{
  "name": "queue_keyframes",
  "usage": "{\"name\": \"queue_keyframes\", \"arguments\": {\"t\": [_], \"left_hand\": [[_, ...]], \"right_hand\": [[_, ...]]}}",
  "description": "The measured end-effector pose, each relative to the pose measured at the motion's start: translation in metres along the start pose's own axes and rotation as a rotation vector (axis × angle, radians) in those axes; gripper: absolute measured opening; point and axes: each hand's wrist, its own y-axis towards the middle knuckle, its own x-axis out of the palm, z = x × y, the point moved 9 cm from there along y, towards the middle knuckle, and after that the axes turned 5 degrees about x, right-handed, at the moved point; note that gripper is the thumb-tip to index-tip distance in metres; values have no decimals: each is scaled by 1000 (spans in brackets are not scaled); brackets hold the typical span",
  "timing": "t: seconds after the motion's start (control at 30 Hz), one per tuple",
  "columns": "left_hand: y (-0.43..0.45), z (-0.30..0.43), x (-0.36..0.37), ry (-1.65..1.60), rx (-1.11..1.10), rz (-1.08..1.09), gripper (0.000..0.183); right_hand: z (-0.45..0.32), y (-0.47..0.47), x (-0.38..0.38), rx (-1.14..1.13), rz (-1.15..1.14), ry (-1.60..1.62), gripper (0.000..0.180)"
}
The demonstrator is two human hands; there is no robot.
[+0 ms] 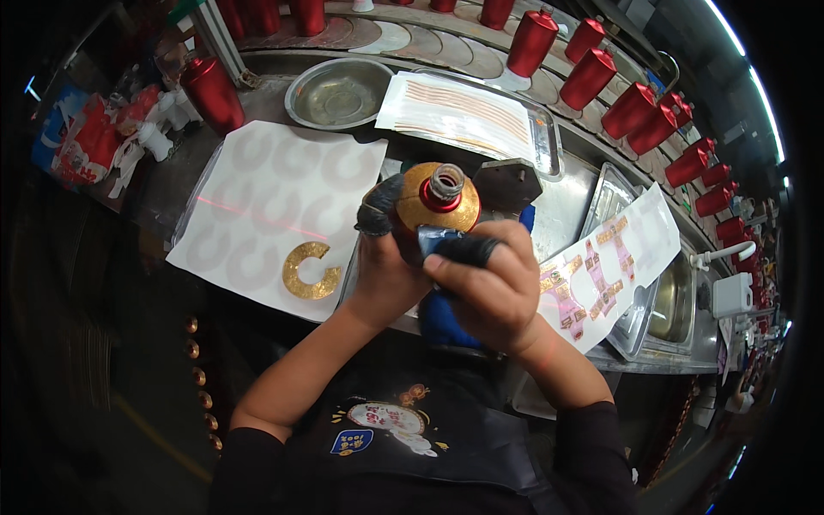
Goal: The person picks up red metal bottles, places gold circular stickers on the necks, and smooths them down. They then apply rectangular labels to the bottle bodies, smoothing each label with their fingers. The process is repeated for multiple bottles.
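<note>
Around a red glass bottle (442, 205) is my left hand (386, 264), its thumb in a black finger cover. The bottle's open clear neck tilts up toward me, and a gold band (420, 183) covers its shoulder. A small dark blue scraper-like piece (432, 239) is pinched in my right hand (496, 277), against the front of the shoulder. The right index finger also wears black wrapping. To the left lies a white backing sheet (277, 161) with several faint C-shaped marks and one gold C-shaped decal (310, 270). My hands hide most of the bottle's body.
A metal bowl (341, 96) and a tray (547, 151) bearing a sheet of thin strips (460, 112) stand behind. Pink-and-gold decals lie on another sheet (599, 270) at right, near a sink (673, 309). Red bottles (587, 78) line a curved conveyor (444, 48); another bottle (212, 93) stands left.
</note>
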Motion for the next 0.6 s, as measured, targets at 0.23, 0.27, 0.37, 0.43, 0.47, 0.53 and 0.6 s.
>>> {"name": "queue_keyframes", "arguments": {"t": [0.23, 0.27, 0.37, 0.43, 0.47, 0.53, 0.6], "left_hand": [[0, -10, -21, 73, -5, -77, 97], [2, -13, -30, 90, -29, -19, 96], [20, 2, -52, 61, -172, -13, 98], [40, 23, -55, -141, -210, -56, 102], [42, 21, -38, -268, -337, -167, 100], [32, 14, 6, -408, -528, -342, 96], [23, -1, 44, -244, -473, -417, 104]], "right_hand": [[2, -7, 22, 160, -162, 205, 27], [8, -10, 18, 276, -196, 330, 26], [59, -57, 5, 1007, -16, 689, 30], [91, -103, 2, 1238, 78, 831, 27], [100, -125, -3, 1267, 68, 849, 26], [94, -143, -12, 1288, -16, 749, 27], [76, -151, -15, 1173, -125, 494, 45]]}}
